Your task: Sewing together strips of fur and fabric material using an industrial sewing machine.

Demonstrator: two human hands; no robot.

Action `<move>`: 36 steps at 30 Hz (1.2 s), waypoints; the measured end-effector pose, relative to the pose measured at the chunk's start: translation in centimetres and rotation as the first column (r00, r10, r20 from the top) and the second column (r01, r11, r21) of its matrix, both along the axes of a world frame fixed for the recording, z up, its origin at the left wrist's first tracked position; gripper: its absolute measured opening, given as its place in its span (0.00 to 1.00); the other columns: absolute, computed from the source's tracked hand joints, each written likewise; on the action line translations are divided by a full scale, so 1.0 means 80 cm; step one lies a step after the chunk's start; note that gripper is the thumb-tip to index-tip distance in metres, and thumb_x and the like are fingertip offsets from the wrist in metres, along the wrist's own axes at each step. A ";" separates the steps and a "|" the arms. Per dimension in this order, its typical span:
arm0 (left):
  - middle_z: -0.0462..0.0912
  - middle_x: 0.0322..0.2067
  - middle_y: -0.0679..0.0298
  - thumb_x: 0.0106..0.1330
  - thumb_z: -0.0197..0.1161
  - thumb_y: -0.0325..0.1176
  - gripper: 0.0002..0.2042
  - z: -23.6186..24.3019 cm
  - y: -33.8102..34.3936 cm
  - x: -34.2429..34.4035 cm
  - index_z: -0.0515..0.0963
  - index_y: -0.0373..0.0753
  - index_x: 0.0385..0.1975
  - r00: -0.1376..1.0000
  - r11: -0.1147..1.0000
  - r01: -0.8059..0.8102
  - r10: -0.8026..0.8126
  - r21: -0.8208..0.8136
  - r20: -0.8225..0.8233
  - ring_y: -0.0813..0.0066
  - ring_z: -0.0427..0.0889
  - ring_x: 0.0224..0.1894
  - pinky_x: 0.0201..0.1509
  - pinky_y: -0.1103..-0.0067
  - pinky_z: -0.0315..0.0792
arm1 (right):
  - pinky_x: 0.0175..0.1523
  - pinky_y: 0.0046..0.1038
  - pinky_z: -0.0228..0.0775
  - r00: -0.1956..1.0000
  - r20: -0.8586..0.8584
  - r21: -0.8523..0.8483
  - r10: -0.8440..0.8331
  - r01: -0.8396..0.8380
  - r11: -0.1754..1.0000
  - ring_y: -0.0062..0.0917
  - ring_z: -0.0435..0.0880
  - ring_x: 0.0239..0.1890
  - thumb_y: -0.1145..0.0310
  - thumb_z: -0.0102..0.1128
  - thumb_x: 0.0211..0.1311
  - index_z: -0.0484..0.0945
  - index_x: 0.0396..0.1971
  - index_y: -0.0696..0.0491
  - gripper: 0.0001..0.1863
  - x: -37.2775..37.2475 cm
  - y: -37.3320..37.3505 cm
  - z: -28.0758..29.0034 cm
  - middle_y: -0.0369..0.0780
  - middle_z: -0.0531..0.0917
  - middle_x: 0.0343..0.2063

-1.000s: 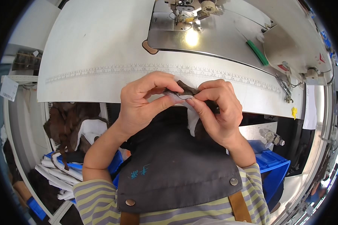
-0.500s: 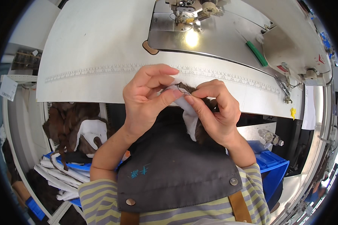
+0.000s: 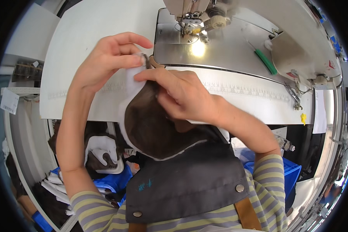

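Observation:
A brown plush fabric piece point(image 3: 147, 120) with a white edge and backing hangs from both my hands, its lower part spread over the front of my dark apron. My left hand point(image 3: 108, 62) pinches its top corner between thumb and forefinger, the other fingers loosely curled. Just to the right and lower, my right hand point(image 3: 181, 92) grips the white edge with thumb and fingertips, the hand's back covering part of the brown side. The held corner is close to the near left edge of the sewing machine's metal plate point(image 3: 174, 58).
The sewing machine head point(image 3: 193, 19) stands at the back, its needle area lit. A printed ruler point(image 3: 239, 85) crosses the white table. On the right lie a green-handled tool point(image 3: 265, 62) and thread snips point(image 3: 294, 96). Blue bins point(image 3: 114, 181) with fabric pieces stand below left.
Both hands have moved left and away from me with the fabric, which was bunched before and now hangs opened out. My right forearm now reaches across.

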State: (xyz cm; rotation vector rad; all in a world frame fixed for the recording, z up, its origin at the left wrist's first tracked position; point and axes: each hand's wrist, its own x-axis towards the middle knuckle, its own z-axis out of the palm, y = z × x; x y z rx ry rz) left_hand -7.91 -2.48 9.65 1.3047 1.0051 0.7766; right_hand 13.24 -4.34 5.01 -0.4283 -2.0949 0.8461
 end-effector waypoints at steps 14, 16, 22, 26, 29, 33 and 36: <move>0.73 0.22 0.73 0.56 0.65 0.30 0.10 -0.083 0.083 0.077 0.78 0.37 0.37 0.884 0.933 -0.002 0.170 0.359 -0.436 0.88 0.67 0.23 0.27 0.87 0.64 | 0.40 0.27 0.61 0.884 0.213 0.659 -0.416 0.185 0.729 0.23 0.73 0.31 0.71 0.57 0.41 0.73 0.24 0.52 0.07 0.052 0.089 -0.048 0.33 0.77 0.31; 0.75 0.23 0.72 0.56 0.65 0.32 0.10 -0.079 0.084 0.078 0.78 0.36 0.35 0.845 0.937 0.019 0.172 0.350 -0.506 0.87 0.67 0.23 0.27 0.86 0.64 | 0.40 0.27 0.61 0.864 0.217 0.693 -0.455 0.193 0.695 0.22 0.74 0.32 0.70 0.57 0.42 0.74 0.25 0.52 0.06 0.054 0.088 -0.048 0.34 0.79 0.34; 0.78 0.37 0.64 0.58 0.59 0.27 0.09 -0.088 0.071 0.054 0.79 0.36 0.38 0.859 0.812 0.081 0.238 0.579 -0.454 0.75 0.76 0.37 0.41 0.80 0.71 | 0.40 0.27 0.60 0.849 0.228 0.684 -0.476 0.208 0.699 0.21 0.77 0.28 0.71 0.57 0.43 0.74 0.24 0.53 0.06 0.054 0.091 -0.048 0.35 0.82 0.33; 0.74 0.51 0.63 0.57 0.54 0.25 0.15 -0.090 0.067 0.038 0.76 0.38 0.45 0.655 0.278 0.593 0.380 0.756 -0.653 0.64 0.74 0.49 0.58 0.67 0.67 | 0.39 0.27 0.61 0.841 0.253 0.707 -0.479 0.178 0.685 0.20 0.78 0.26 0.71 0.58 0.43 0.74 0.24 0.54 0.06 0.052 0.102 -0.044 0.37 0.82 0.34; 0.74 0.52 0.63 0.57 0.53 0.26 0.17 -0.090 0.069 0.038 0.74 0.39 0.48 0.684 0.348 0.563 0.312 0.749 -0.659 0.65 0.73 0.53 0.63 0.62 0.61 | 0.38 0.27 0.61 0.819 0.269 0.713 -0.506 0.184 0.676 0.20 0.78 0.25 0.71 0.58 0.44 0.73 0.24 0.55 0.06 0.048 0.103 -0.043 0.40 0.82 0.36; 0.74 0.53 0.64 0.55 0.54 0.25 0.19 -0.098 0.075 0.040 0.73 0.39 0.48 0.684 0.448 0.528 0.280 0.722 -0.674 0.67 0.72 0.55 0.65 0.62 0.60 | 0.38 0.28 0.62 0.773 0.289 0.705 -0.565 0.228 0.672 0.21 0.78 0.24 0.71 0.57 0.44 0.73 0.25 0.55 0.07 0.045 0.097 -0.046 0.43 0.82 0.38; 0.75 0.52 0.64 0.52 0.56 0.22 0.21 -0.098 0.078 0.038 0.72 0.39 0.49 0.717 0.473 0.508 0.232 0.720 -0.658 0.67 0.72 0.54 0.66 0.62 0.58 | 0.38 0.28 0.62 0.778 0.285 0.725 -0.560 0.208 0.657 0.21 0.78 0.23 0.71 0.57 0.45 0.73 0.25 0.55 0.06 0.046 0.099 -0.045 0.45 0.82 0.39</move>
